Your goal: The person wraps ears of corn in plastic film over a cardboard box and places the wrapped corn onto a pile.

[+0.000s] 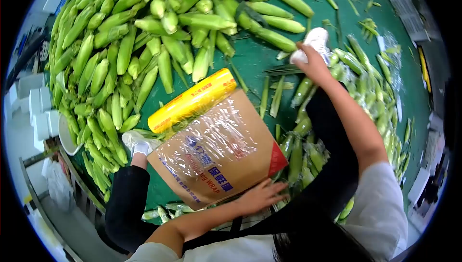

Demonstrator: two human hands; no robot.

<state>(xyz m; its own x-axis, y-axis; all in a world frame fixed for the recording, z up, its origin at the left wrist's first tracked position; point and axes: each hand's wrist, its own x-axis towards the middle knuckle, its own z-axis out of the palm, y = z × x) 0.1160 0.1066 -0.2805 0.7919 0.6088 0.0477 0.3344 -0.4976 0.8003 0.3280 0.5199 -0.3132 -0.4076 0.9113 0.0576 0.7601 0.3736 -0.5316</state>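
"From where you stand, which hand is nearer that unwrapped ear of corn [275,38]?"

"The right hand [313,64], clearly. Its fingers come right up to the ear's near end, just beside the white shoe [317,39]. I can't tell whether they are clamped on the husk or only resting against it."

"And how does the ear lie?"

"Its long axis slants across the green floor [413,93], the far end pointing to the floor's far left corner, the near end toward the right hand. It sits at the right-hand fringe of the husked pile [101,74], which spreads along the far and left edges."

"What about the left hand [260,197]?"

"Well apart from the right one, fingers loosely spread and holding nothing that I can see. It is at the near side of the cardboard carton [255,137]; whether it touches, I can't say. The carton, with the yellow film roll [192,99] along its far side, lies between that hand and the pile."

"And the wrapped ears [365,88]?"

"Toward the floor's right edge, beyond the right forearm."
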